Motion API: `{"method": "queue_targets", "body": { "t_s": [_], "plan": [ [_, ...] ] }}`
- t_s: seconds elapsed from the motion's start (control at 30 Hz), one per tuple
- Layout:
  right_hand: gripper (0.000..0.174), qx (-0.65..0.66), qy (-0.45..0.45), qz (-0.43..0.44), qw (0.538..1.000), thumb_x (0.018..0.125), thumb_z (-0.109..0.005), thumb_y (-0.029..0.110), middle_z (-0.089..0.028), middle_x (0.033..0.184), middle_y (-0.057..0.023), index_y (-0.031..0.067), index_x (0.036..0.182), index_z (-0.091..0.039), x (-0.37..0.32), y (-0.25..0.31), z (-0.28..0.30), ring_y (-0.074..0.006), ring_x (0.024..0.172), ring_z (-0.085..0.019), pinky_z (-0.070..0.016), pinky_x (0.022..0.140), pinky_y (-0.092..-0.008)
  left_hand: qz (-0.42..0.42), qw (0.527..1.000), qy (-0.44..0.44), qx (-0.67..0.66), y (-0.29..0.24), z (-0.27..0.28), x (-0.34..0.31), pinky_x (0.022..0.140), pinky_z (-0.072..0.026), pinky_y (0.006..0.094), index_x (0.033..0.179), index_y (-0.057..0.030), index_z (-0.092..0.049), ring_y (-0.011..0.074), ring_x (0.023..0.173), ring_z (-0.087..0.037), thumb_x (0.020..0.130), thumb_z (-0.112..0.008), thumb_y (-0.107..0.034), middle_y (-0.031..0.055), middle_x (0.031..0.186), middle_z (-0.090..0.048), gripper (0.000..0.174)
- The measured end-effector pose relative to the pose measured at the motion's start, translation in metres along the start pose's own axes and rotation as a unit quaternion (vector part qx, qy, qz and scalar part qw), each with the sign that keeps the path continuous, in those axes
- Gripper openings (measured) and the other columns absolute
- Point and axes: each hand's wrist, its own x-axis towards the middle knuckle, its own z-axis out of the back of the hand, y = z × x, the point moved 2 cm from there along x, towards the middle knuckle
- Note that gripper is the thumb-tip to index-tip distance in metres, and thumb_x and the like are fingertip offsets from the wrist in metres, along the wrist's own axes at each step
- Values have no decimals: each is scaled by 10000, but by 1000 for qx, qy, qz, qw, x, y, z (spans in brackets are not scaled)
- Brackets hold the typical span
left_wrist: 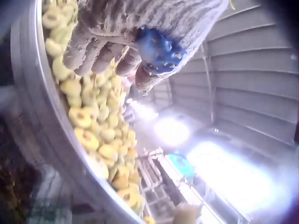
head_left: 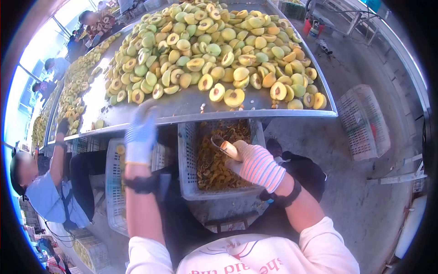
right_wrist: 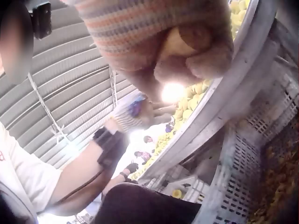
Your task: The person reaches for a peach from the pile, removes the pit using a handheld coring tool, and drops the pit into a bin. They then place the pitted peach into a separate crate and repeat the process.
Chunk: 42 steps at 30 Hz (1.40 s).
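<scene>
Scoop [head_left: 224, 147] clasped by its handle in the right hand [head_left: 255, 164], fingers curled round it, above the crate [head_left: 186, 157] of pits below the table's [head_left: 182, 107] near edge. Left hand [head_left: 141, 132] up at that edge beside the peach halves [head_left: 219, 55], blurred; grip impossible to tell.

Blue-patched glove [head_left: 142, 123] on left hand [head_left: 140, 137], pink-striped on right hand [head_left: 255, 164]; 2 black wrist straps [head_left: 142, 184]; white sleeves [head_left: 331, 244].

Glossy metal table [head_left: 182, 107] — knitted cloth gloves [head_left: 258, 164] — slotted plastic crate [head_left: 188, 155]
</scene>
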Motion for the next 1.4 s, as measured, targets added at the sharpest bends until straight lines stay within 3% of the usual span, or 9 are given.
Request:
{"method": "queue_targets", "body": {
  "t_s": [0.03, 0.1, 0.33, 0.47, 0.57, 0.67, 0.9, 1.07, 1.4],
  "plan": [
    [382, 24, -12, -1, 1000, 858, -680, 359, -677, 826, -224, 42, 1045, -577, -1, -1, 4, -417, 828, -666, -523, 743, -484, -80, 995, 29, 51, -3, -37, 18, 911, -464, 270, 1266, -64, -618, 175, 1021, -604, 945, -602, -193, 79, 1182, -651, 347],
    [388, 85, -53, -3, 995, 854, -687, 357, -669, 820, -235, 43, 1053, -578, -3, -9, 7, -428, 816, -661, -518, 726, -485, -16, 988, 142, 59, -32, -102, 30, 928, -480, 295, 1316, -64, -575, 194, 1072, -622, 902, -643, -194, 123, 1219, -656, 439],
    [411, 181, -61, -31, 981, 861, -685, 366, -656, 776, -228, 38, 1079, -569, 3, -40, 6, -422, 762, -659, -510, 663, -462, -128, 926, 197, 296, -29, -197, 78, 953, -486, 383, 1311, -181, -603, 305, 1095, -621, 819, -648, -187, 168, 1262, -603, 494],
    [402, 264, -121, -26, 956, 845, -726, 321, -660, 767, -206, 21, 1072, -584, 0, -39, 14, -385, 734, -672, -515, 660, -432, 3, 956, 292, 35, -21, -165, 75, 951, -495, 349, 1115, -53, -700, 202, 1158, -599, 794, -652, -108, 134, 1302, -599, 329],
    [402, 284, -205, -12, 937, 838, -744, 278, -672, 827, -201, 7, 1090, -587, 4, -40, 16, -353, 780, -682, -527, 704, -407, -157, 914, 354, -119, -39, -127, 33, 1008, -468, 362, 1183, -24, -669, 204, 1189, -571, 749, -647, -56, 128, 1308, -593, 436],
    [414, 261, -209, 18, 942, 839, -743, 269, -671, 872, -209, 12, 1113, -567, 7, -25, 4, -379, 829, -673, -521, 725, -417, -106, 897, 382, -194, -65, -98, -16, 1073, -423, 384, 1286, -23, -593, 261, 1228, -548, 725, -664, -69, 144, 1323, -572, 567],
    [432, 178, -126, 64, 974, 863, -705, 322, -664, 849, -230, 31, 1125, -526, 22, 10, -46, -438, 832, -648, -516, 688, -465, 95, 747, 177, -634, -31, -100, -50, 946, -522, 439, 1338, -16, -490, 292, 1094, -610, 947, -599, -304, 155, 1285, -560, 498],
    [354, -28, -124, 50, 991, 859, -681, 295, -657, 744, -194, 39, 1038, -515, 31, 32, -38, -409, 726, -660, -514, 613, -482, 110, 802, 167, -563, -18, -92, -37, 815, -562, 371, 1271, -10, -546, 254, 946, -655, 1004, -439, -535, 151, 1004, -661, 599],
    [194, -143, -99, 17, 985, 864, -616, 177, -670, 776, -168, 43, 985, -543, 43, 39, -41, -360, 722, -685, -531, 612, -447, 146, 841, 120, -507, -12, -85, -36, 764, -541, 304, 1182, 10, -640, 172, 868, -645, 1037, -473, -400, 92, 1037, -679, 467]
  ]
}}
